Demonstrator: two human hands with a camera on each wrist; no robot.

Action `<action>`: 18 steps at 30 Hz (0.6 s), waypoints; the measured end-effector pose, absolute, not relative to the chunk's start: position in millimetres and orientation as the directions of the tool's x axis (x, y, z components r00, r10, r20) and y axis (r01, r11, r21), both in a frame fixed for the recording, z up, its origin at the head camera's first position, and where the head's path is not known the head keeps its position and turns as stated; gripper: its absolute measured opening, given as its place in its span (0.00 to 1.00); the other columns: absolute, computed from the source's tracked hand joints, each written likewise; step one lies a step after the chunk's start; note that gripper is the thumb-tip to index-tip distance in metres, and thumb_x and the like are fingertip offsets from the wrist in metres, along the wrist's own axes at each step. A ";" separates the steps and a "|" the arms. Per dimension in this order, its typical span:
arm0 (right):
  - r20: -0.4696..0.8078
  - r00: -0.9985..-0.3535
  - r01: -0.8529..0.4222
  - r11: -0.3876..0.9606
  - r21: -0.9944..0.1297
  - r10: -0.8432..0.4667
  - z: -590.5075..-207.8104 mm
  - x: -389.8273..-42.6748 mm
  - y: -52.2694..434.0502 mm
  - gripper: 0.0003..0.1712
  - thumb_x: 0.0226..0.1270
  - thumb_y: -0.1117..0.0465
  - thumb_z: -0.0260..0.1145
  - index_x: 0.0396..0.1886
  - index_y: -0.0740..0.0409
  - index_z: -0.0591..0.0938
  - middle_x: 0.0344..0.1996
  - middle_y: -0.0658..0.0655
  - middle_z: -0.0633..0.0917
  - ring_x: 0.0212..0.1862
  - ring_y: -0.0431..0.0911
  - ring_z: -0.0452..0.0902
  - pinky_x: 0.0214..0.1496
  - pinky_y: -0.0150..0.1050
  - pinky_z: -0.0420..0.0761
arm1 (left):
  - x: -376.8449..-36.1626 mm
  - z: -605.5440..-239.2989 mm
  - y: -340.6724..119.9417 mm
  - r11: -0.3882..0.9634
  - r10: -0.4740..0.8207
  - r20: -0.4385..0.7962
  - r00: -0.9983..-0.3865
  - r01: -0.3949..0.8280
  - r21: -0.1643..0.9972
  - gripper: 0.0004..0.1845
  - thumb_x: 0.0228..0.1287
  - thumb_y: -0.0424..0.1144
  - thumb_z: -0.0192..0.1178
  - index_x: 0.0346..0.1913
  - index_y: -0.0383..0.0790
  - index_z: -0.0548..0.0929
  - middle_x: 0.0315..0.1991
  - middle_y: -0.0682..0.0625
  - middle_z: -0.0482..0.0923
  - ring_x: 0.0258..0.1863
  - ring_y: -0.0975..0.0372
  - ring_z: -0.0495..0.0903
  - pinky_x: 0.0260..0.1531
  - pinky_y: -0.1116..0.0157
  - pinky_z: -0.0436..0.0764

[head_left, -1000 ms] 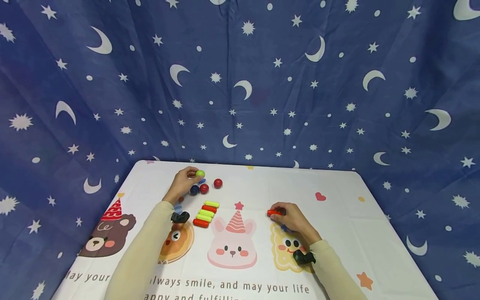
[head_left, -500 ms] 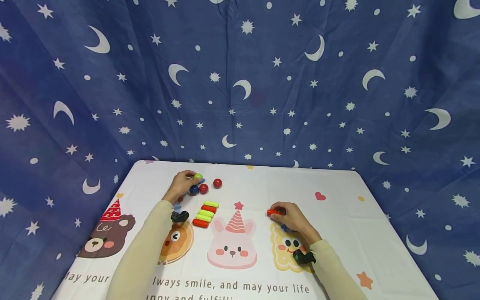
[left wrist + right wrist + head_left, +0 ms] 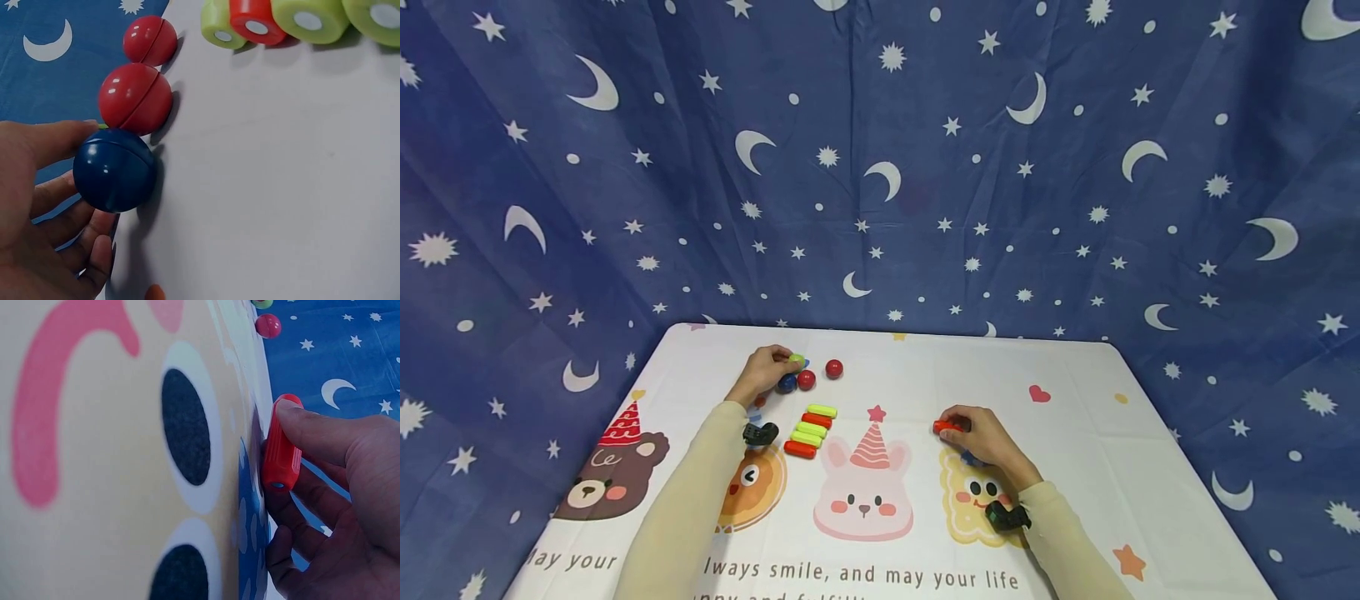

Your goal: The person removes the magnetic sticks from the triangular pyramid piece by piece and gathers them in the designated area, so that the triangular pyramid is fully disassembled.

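Far left on the table, my left hand (image 3: 765,371) pinches a yellow-green ball (image 3: 796,359) between thumb and fingers. Just in front of it sit a dark blue ball (image 3: 786,383) and a red ball (image 3: 807,380); a second red ball (image 3: 834,368) is to their right. In the left wrist view the blue ball (image 3: 115,170) hides nearly all of the yellow-green one. Right of centre, my right hand (image 3: 981,432) grips a red ridged stick (image 3: 283,445) with the thumb along its side, close to the tabletop.
A slanted row of short sticks, yellow-green (image 3: 811,429) and red (image 3: 800,449), lies between the hands, nearer the left. The printed white tablecloth (image 3: 880,367) runs back to a blue star-and-moon curtain (image 3: 895,208). A dark wrist camera (image 3: 1006,517) is on the right arm.
My left hand has brought the yellow-green ball down and slightly left, closer to the blue and red balls. My right hand keeps its place with the red stick.
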State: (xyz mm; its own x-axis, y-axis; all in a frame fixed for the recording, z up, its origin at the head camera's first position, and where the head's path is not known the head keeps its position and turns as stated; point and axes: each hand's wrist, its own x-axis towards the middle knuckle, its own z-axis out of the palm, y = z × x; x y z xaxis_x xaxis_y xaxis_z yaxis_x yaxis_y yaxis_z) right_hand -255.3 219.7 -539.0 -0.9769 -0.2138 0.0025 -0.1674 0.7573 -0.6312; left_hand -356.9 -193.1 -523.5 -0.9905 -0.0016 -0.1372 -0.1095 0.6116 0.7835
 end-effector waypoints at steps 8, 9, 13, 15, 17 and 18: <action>0.008 -0.975 -0.175 0.751 -0.636 -0.221 -541.0 -256.7 221.1 0.11 0.59 0.57 0.74 0.42 0.46 0.85 0.36 0.46 0.85 0.37 0.41 0.74 0.46 0.37 0.77 | -357.7 -523.8 -194.0 0.633 0.027 -0.131 -0.991 -0.084 0.769 0.26 0.68 0.50 0.61 0.61 0.35 0.75 0.57 0.37 0.77 0.56 0.48 0.76 0.62 0.51 0.73; 0.005 -0.975 -0.174 0.748 -0.641 -0.222 -541.1 -257.0 221.2 0.11 0.59 0.57 0.74 0.42 0.45 0.85 0.36 0.46 0.85 0.37 0.41 0.74 0.46 0.37 0.77 | -357.6 -523.7 -194.1 0.632 0.025 -0.133 -0.991 -0.088 0.770 0.26 0.68 0.50 0.60 0.61 0.35 0.75 0.57 0.37 0.77 0.56 0.48 0.76 0.61 0.51 0.73; -0.005 -0.974 -0.168 0.743 -0.648 -0.224 -541.0 -256.7 220.7 0.11 0.60 0.57 0.74 0.43 0.45 0.85 0.36 0.46 0.85 0.37 0.41 0.74 0.47 0.38 0.77 | -355.4 -521.9 -195.3 0.638 0.012 -0.121 -0.993 -0.086 0.765 0.25 0.70 0.50 0.57 0.61 0.37 0.75 0.56 0.38 0.77 0.55 0.49 0.75 0.61 0.51 0.73; -0.008 -0.975 -0.166 0.747 -0.643 -0.224 -540.7 -256.6 220.1 0.11 0.60 0.57 0.73 0.43 0.45 0.85 0.37 0.47 0.85 0.38 0.41 0.74 0.48 0.38 0.77 | -352.9 -519.0 -195.7 0.630 0.009 -0.093 -0.996 -0.067 0.774 0.24 0.70 0.49 0.57 0.61 0.37 0.75 0.57 0.39 0.77 0.56 0.49 0.75 0.62 0.51 0.72; -0.010 -0.976 -0.162 0.754 -0.636 -0.219 -540.4 -256.1 219.8 0.11 0.60 0.57 0.73 0.43 0.45 0.85 0.37 0.47 0.85 0.38 0.42 0.74 0.48 0.39 0.78 | -349.7 -514.9 -195.7 0.625 0.020 -0.057 -0.998 -0.031 0.780 0.23 0.71 0.47 0.57 0.61 0.37 0.75 0.58 0.39 0.76 0.58 0.48 0.74 0.63 0.50 0.72; -0.011 -0.976 -0.160 0.756 -0.635 -0.215 -540.3 -255.9 219.9 0.11 0.60 0.57 0.73 0.43 0.45 0.85 0.38 0.47 0.85 0.38 0.42 0.74 0.49 0.39 0.78 | -347.9 -512.6 -195.5 0.622 0.026 -0.039 -0.999 -0.015 0.783 0.23 0.71 0.47 0.57 0.61 0.37 0.75 0.58 0.39 0.76 0.59 0.47 0.73 0.63 0.49 0.71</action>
